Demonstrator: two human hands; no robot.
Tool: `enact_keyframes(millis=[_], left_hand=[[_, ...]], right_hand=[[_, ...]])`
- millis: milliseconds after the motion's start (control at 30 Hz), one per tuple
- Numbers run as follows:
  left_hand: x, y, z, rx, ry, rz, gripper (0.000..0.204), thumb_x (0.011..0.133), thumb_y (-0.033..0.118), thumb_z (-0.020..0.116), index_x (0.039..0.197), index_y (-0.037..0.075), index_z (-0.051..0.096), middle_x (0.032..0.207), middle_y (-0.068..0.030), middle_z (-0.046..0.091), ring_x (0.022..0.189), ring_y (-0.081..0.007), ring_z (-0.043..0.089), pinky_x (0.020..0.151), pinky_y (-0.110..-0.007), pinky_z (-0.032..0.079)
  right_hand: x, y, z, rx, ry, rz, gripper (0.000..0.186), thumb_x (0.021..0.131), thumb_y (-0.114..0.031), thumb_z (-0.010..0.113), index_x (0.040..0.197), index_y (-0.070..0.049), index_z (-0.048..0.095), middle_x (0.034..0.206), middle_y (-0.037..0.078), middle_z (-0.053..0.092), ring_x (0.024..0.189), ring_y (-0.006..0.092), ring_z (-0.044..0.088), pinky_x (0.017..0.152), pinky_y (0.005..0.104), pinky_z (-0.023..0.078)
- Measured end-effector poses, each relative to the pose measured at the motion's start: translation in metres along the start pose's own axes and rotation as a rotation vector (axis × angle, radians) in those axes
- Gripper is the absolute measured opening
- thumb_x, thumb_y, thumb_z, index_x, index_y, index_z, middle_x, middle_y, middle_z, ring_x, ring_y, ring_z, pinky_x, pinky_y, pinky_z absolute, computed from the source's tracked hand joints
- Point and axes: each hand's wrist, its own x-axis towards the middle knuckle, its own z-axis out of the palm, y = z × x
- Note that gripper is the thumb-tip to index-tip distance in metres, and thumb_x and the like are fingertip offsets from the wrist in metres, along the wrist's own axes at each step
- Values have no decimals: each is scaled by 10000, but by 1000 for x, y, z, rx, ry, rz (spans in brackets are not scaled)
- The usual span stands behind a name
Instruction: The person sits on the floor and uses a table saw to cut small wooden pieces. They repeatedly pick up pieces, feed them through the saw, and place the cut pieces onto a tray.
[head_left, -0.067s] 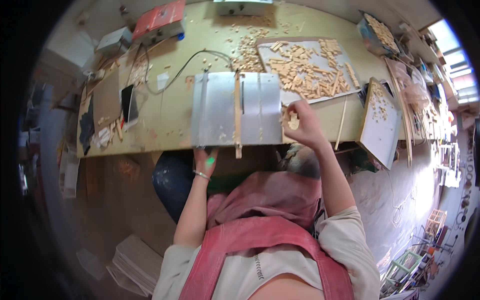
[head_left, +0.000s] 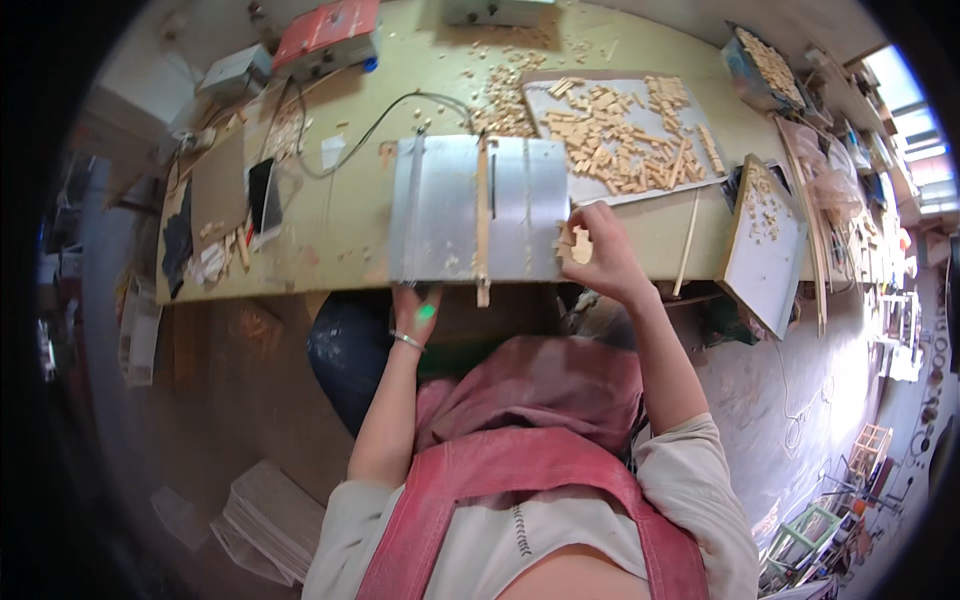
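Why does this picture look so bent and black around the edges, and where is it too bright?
Head view: the fisheye lens curves the outline of the table and leaves the corners black; head view: window light at upper right is blown out, with glare on the floor; head view: the pale bits at the right hand are too small to make out.

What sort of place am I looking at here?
Probably a woodworking shop: a workbench strewn with wood scraps, a heap of small wooden blocks and a slotted metal plate.
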Motion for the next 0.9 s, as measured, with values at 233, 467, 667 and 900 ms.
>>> enact_keyframes(millis=[233, 467, 667, 900], left_hand=[[-49, 21, -12, -63, 38, -57, 836, 849, 92, 779, 1565, -1, 358, 1501, -239, 437, 1238, -365, 575, 1077, -439, 474], [-83, 80, -68, -261, -69, -75, 508, 945, -6, 676, 1441, 27, 570, 1101, -85, 702, 976, -165, 678, 873, -309, 562], [-11, 167, -69, -1, -60, 315, 543, 886, 44, 723, 1404, 36, 560, 1089, -105, 659, 969, -239, 654, 901, -371, 535], [45, 174, -25, 353, -244, 323, 643, 765, 182, 733, 1374, 93, 544, 1223, -152, 568, 1180, -372, 569, 977, -502, 470]], right_hand=[[7, -43, 57, -201, -63, -43, 382, 725, -187, 748, 1047, -68, 581, 1043, 142, 580, 1017, 376, 576, 888, 446, 468], [-10, -43, 63, -305, 54, -45, 852, 762, -422, 819, 1462, -51, 506, 1414, 158, 545, 1328, 358, 490, 1103, 507, 366], [-37, -43, 87, -595, -39, -6, 1130, 791, -574, 768, 1614, 28, 280, 1700, 192, 250, 1593, 335, 197, 1273, 597, 78], [-37, -41, 114, -553, 19, -11, 1096, 780, -492, 766, 1624, 9, 277, 1717, 168, 233, 1611, 313, 175, 1268, 635, 32]])
